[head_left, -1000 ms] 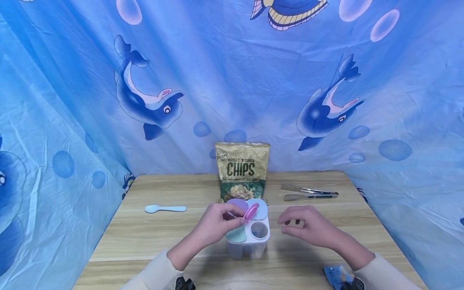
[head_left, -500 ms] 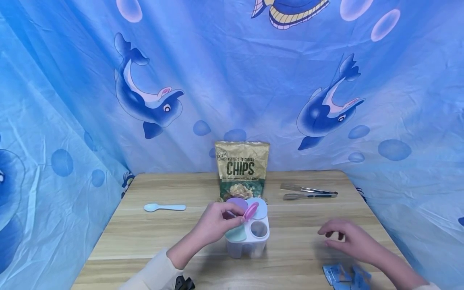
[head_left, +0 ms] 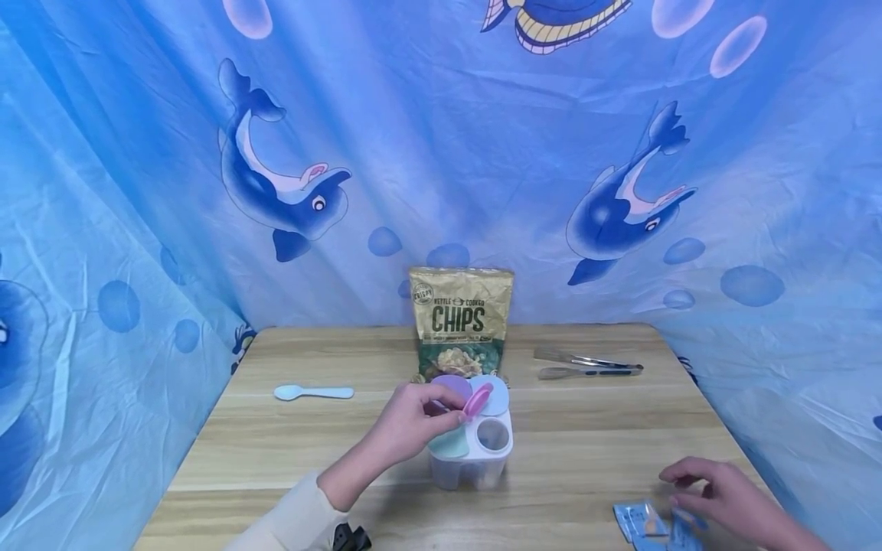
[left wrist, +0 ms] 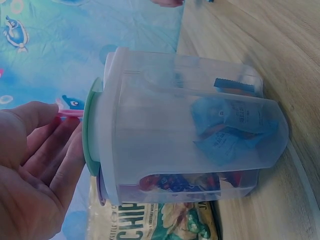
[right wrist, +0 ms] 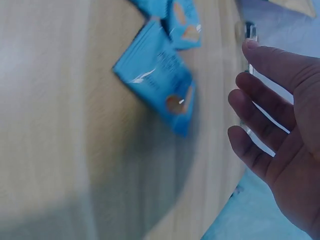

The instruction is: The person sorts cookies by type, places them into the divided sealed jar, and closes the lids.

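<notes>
My left hand (head_left: 415, 423) pinches a pink lid (head_left: 478, 399) between thumb and fingers, tipped up off its round opening (head_left: 492, 435). That opening belongs to a clear storage box (head_left: 465, 472) with a white top; its purple (head_left: 451, 385), pale blue (head_left: 491, 395) and mint green (left wrist: 90, 126) lids lie on the other positions. Through the box wall, blue packets (left wrist: 225, 125) and red-and-blue wrappers (left wrist: 187, 181) show in the left wrist view. At the right, my right hand (head_left: 726, 497) hovers with loosely bent fingers over small blue snack packets (right wrist: 160, 75), holding nothing.
Behind the box stands a bag of chips (head_left: 460, 321). A pale blue spoon (head_left: 313, 393) lies at the left, tongs (head_left: 589, 367) at the back right. Blue curtains (head_left: 441, 153) with dolphins surround the wooden table (head_left: 310, 474).
My right hand has moved right and toward me, from beside the box to over the blue packets. My left hand and the pink lid have stayed in place.
</notes>
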